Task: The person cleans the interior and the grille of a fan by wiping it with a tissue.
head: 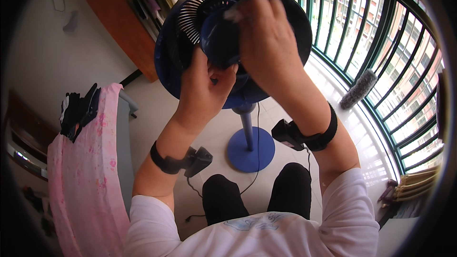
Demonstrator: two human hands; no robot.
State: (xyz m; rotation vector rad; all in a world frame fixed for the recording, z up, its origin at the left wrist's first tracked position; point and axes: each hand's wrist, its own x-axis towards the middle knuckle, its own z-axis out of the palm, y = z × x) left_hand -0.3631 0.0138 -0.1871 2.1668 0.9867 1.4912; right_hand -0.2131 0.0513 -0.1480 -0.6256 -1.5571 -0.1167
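Note:
A dark blue pedestal fan stands before me, with its round housing [165, 67] at the top centre and a round blue base [250, 162] on the floor. Pale slats of the rear grille show at the left inside the housing. My left hand [210, 82] is at the lower middle of the fan, thumb and fingers curled at the lower edge of a rounded dark blue part [219, 41]. My right hand [264, 32] is bent over the right side of that part, its fingers blurred near the top. The hands hide much of the fan's centre.
A pink floral cloth [85, 178] covers a surface at the left, with dark gloves [79, 110] on it. Green window bars [378, 43] curve along the right, a grey fluffy duster [358, 89] beside them. A cable [258, 142] runs past the fan base. Clothes hang behind the fan.

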